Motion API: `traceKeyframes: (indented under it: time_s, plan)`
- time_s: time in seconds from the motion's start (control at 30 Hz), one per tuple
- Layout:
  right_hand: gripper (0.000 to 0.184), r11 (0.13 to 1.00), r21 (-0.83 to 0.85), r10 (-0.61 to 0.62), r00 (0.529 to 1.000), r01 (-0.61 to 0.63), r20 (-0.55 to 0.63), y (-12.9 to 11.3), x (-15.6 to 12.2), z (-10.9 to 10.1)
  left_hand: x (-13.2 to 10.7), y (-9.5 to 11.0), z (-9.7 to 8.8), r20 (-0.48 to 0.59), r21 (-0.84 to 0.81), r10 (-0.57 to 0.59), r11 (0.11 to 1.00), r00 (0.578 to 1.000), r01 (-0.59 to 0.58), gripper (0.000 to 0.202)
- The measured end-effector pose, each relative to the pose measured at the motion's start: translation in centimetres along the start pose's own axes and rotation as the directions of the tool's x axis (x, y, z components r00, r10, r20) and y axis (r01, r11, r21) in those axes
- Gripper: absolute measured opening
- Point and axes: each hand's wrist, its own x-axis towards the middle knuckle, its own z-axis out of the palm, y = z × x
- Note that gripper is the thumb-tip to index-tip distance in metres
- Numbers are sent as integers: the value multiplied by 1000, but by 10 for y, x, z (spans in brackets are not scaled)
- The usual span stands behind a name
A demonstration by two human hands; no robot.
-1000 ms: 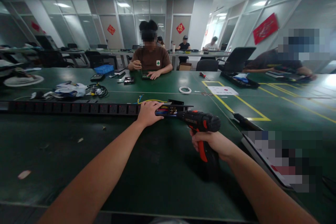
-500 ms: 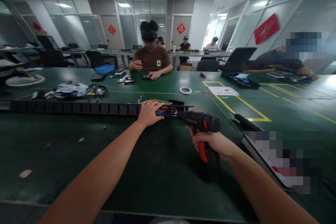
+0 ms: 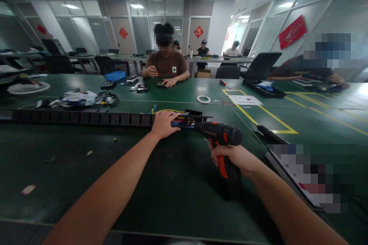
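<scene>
**A:** Where is the strip, and how do the hands stand?

**B:** The strip (image 3: 80, 117) lies across the middle of the surface (image 3: 172, 191), running in from its left edge. Its open end (image 3: 186, 122), with coloured cores showing, points right. The left hand (image 3: 163, 123) lies palm down on that end, fingers (image 3: 172, 119) together. The right hand (image 3: 234, 157) has its fingers wrapped round the grip of the drill (image 3: 222, 134), whose nose meets the open end.

**A:** What could go wrong from here?

**B:** Probably three things. The bit could slip and dig into the cores, since the drill is held level in one hand. The strip is long and pinned at one end only, so it could twist or slide on the smooth surface under the drill's torque. The left fingers lie just beside the nose, so a slip could catch them.

**A:** What cannot be made out?

**B:** The bit and whatever it meets are hidden between nose and end. Whether the left fingers curl round the strip's far side cannot be told. The strip's other end is cut off at the left of the view. The yellow and blue wires (image 3: 161, 110) behind the hand run out of sight beneath it. A blurred patch (image 3: 304, 176) covers something near the surface's right edge
</scene>
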Motion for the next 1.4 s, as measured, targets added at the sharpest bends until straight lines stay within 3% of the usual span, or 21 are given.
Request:
traceKeyframes:
  time_s: [0.9,1.17,1.4]
  plan:
    - [10,1000,-7,-5,1000,5,1,0,0,1,0,-2,3,-16,-14,6,1000,1000,-6,67]
    - [28,999,-33,32,998,-33,-47,-6,-3,6,0,-1,2,-22,-15,6,1000,1000,-7,68]
    - [24,999,0,32,999,-32,-37,-3,-2,4,0,-1,2,-11,-17,-2,1000,1000,2,68]
